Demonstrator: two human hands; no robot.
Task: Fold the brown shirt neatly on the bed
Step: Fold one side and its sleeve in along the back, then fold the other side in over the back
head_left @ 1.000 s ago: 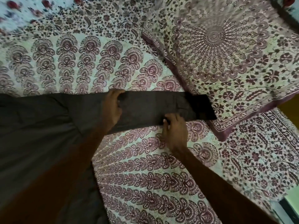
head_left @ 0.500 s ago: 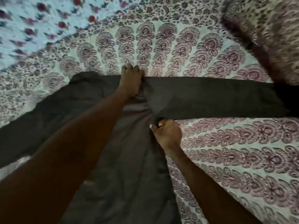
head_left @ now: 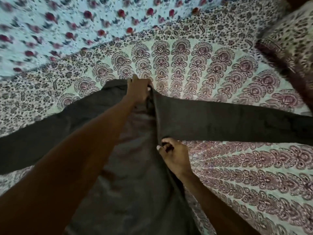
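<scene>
The brown shirt (head_left: 132, 192) lies spread on the patterned bed sheet (head_left: 220, 167), its body running toward me and one long sleeve stretched flat to the right edge of the view. The other sleeve reaches out to the left. My left hand (head_left: 138, 90) grips the shirt at the top, by the shoulder seam of the right sleeve. My right hand (head_left: 174, 155) pinches the fabric at the underarm, where that sleeve meets the shirt's side. A raised fold runs between the two hands.
A patterned pillow (head_left: 291, 44) with a dark border lies at the upper right. A pale sheet with red flowers (head_left: 67, 31) covers the far left of the bed. My forearms cross over the shirt's body.
The view has swung left, away from the pillow. Both hands slid from the middle of the right sleeve to its shoulder seam and underarm, and now hold the fabric there.
</scene>
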